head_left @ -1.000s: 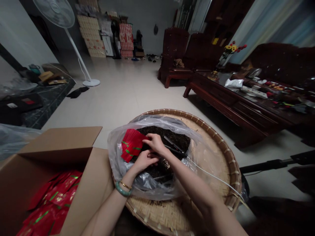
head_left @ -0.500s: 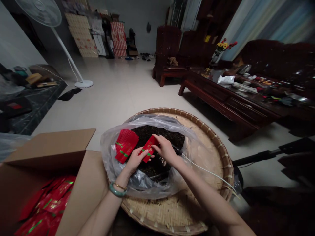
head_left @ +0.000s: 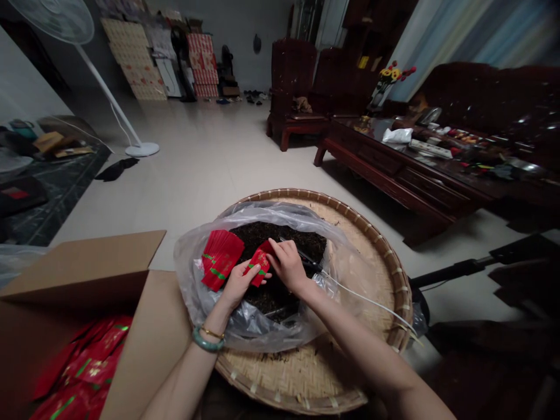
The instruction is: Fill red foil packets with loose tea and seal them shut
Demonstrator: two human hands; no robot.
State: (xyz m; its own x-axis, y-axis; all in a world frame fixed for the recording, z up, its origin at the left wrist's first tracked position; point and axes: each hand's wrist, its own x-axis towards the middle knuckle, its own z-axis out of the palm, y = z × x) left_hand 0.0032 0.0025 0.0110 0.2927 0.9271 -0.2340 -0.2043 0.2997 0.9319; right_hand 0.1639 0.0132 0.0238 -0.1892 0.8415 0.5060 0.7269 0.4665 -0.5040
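Red and green-marked, a slim packet (head_left: 261,262) sits just below the frame's centre: our left hand (head_left: 238,284) pinches its lower part and our right hand (head_left: 287,263) grips its upper edge. Too loose a pinch could drop it into the dark, loose, leaf-like material (head_left: 306,238) below; our left hand's knock could scatter the fanned red stack (head_left: 222,261), left of centre, inside the translucent plastic bag (head_left: 186,280).

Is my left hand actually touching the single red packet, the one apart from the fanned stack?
Touching. The head view shows the left hand holding the red packet, thumb across its front.
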